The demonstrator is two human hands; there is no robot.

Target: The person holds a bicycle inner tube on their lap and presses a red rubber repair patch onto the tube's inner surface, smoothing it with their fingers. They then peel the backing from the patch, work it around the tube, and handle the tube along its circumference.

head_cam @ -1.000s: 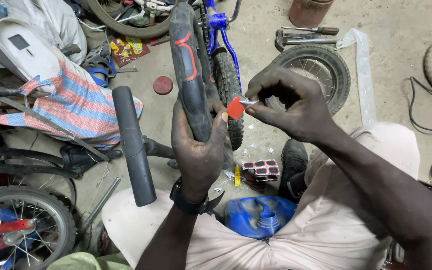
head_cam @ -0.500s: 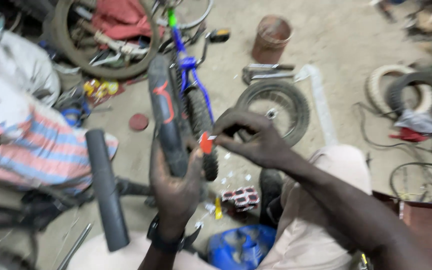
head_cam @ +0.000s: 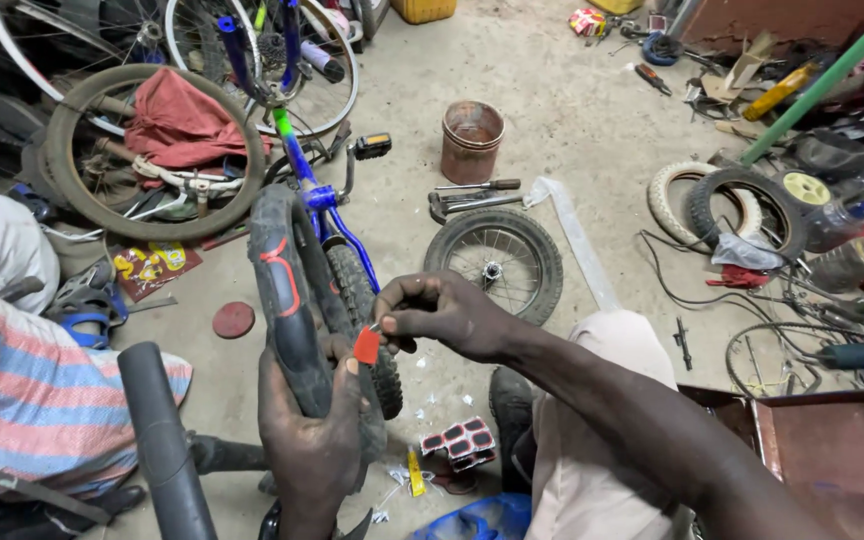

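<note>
Left hand (head_cam: 314,440): wrapped around the black tube (head_cam: 287,300) from below, fingers closed tight on the rubber, thumb up at the red patch (head_cam: 367,345); seems to keep the tube steady and its side turned up to the face.
Right hand (head_cam: 442,315): fingers pinched shut on the upper edge of the patch, other fingers curled in; grip by the edge only, probably to keep the sticky side untouched.
Patch: small, red, between both hands, just beside the tube, touching it or not cannot tell.
Tube: upright, a red curved mark on the side, held in front of the blue bike (head_cam: 327,215).
Sheet of patches (head_cam: 458,442): on the floor under the hands, near the shoe (head_cam: 510,410), in easy reach.
Small wheel (head_cam: 493,265): flat on the floor behind the right hand, well apart from the work.
Rusty can (head_cam: 472,140): upright, farther back, with tools (head_cam: 472,198) lying just beside.
Red disc (head_cam: 233,320): on the floor left of the tube.
Striped cloth (head_cam: 47,400): at far left, over a bundle.
</note>
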